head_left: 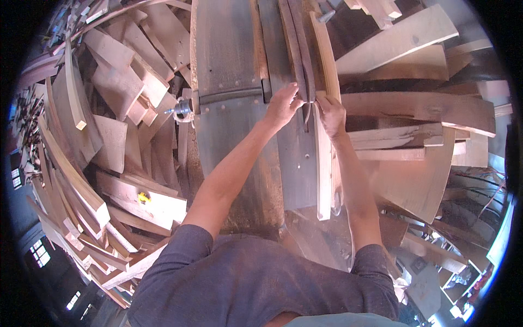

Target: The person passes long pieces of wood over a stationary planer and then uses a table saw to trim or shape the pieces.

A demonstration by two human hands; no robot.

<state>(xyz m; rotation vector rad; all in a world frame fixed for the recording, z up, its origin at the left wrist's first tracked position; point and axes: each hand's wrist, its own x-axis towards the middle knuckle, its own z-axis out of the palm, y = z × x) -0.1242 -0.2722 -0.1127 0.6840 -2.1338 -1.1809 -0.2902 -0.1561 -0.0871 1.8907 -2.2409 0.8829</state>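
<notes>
Over the long grey metal bed of a woodworking machine (229,131), both my hands meet at a long dark strip (294,38). The strip runs down from the top of the view, and its thin loose end dangles below my fingers. My left hand (282,108) is closed in a pinch at the strip's left side. My right hand (331,115) has its fingers pressed together at the other side, above a pale wooden rail (323,180). A tiny light spot shows between the fingertips. Whether the strip is cloth, leather or rubber I cannot tell.
Boards and offcuts (111,82) lie heaped on the left, with a small yellow object (144,198) on one. A dark round fitting (183,110) sticks out from the machine's left edge. More planks (414,111) are stacked on the right. Wires (479,188) hang at the far right.
</notes>
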